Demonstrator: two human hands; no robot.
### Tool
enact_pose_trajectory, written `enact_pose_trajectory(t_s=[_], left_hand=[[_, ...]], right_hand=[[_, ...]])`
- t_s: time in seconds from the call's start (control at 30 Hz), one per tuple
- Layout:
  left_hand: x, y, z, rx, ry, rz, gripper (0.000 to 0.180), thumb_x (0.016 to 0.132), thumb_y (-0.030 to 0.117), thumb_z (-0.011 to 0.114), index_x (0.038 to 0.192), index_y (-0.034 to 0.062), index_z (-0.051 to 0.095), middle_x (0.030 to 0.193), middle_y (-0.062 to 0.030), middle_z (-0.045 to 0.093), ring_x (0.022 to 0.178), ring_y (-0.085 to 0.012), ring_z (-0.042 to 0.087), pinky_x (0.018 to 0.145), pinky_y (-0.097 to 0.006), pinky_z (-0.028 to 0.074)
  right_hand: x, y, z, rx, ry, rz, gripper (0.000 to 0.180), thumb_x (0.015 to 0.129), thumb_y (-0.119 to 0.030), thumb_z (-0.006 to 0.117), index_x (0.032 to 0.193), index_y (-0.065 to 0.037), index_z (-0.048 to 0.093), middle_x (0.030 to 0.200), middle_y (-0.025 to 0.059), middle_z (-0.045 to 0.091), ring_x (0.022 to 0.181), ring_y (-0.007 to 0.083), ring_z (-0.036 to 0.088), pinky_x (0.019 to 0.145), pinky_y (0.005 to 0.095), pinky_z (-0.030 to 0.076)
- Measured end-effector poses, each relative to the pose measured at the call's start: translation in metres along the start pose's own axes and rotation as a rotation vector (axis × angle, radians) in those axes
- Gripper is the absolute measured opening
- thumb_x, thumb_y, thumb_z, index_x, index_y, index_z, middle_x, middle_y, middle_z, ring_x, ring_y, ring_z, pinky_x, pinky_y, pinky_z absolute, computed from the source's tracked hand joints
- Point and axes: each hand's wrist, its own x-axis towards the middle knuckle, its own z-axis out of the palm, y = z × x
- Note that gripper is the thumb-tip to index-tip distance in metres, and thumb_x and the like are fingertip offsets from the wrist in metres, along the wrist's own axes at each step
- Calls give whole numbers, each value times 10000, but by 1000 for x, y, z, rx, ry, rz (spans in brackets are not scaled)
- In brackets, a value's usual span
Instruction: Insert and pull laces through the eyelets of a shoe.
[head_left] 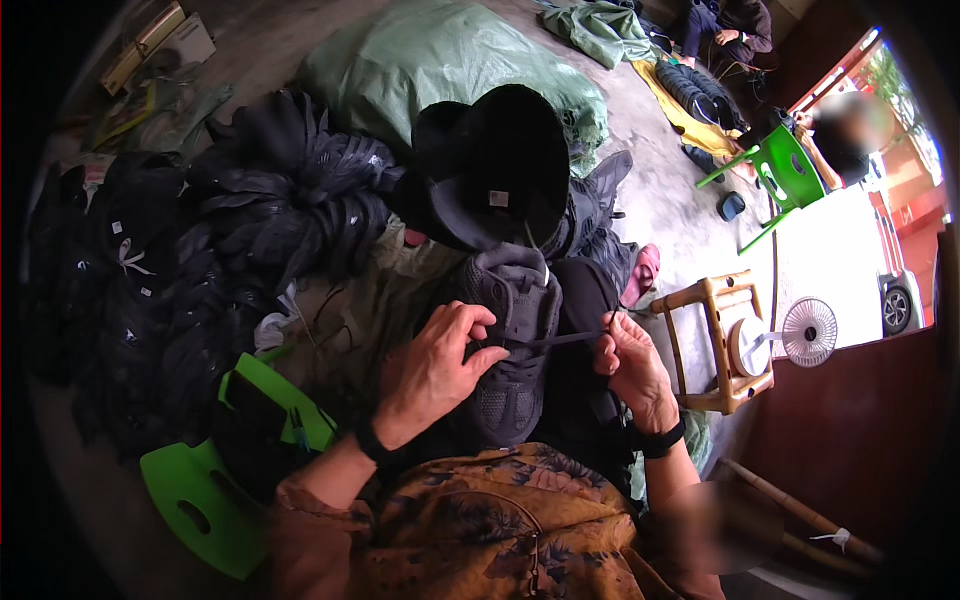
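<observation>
A dark grey sneaker (512,345) rests on my lap, its toe toward me and its collar pointing away. My right hand (635,365) pinches a dark flat shoelace (565,341) between thumb and fingertips, stretched sideways from the sneaker's lacing. At the sneaker's left side is my left hand (440,362). Its thumb reaches onto the lacing, its index finger is bent, and a gap shows between them. Beyond the sneaker's collar stands a large black curved piece (505,170) with a small white label; its kind is unclear.
Piles of black shoes (290,190) lie at left, before a big green sack (430,60). A green plastic chair (205,500) is near left. At right stand a bamboo stool (715,345) and a small fan (808,332). Another person (845,140) sits by a green chair (790,165) near the doorway.
</observation>
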Motion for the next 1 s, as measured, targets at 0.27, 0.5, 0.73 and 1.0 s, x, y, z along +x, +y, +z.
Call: enact_pose_trajectory(t_s=[0.27,0.5,0.73,1.0], left_hand=[[-9,-13,35,193,136,55,326,755,-100,628,1033,35,525,957,-84,534,832,-220,565,712,-325,482],[-2,-27,-35,-572,91,-291,120,958,88,539,1052,26,581,849,-16,581,736,-90,557,670,-235,472],[39,-141,-237,-924,530,-87,249,982,145,550,1196,18,559,954,-48,636,821,-119,598,752,-244,500],[70,-158,-349,-254,697,-245,343,948,203,618,1247,44,559,1143,-85,675,1000,-125,632,835,-229,455]], right_hand=[[-3,3,-22,308,67,-96,137,975,-162,555,1076,-73,578,682,-2,573,510,58,433,513,196,356],[-49,-9,-48,-705,265,-284,166,975,-166,566,969,-3,594,865,102,694,736,142,659,672,265,527],[-29,-4,-15,-667,377,-471,157,977,-134,556,968,17,599,904,94,693,785,131,652,733,259,518],[-4,30,26,-1291,112,-577,86,884,-52,620,955,-5,615,797,150,667,722,273,679,640,344,514]])
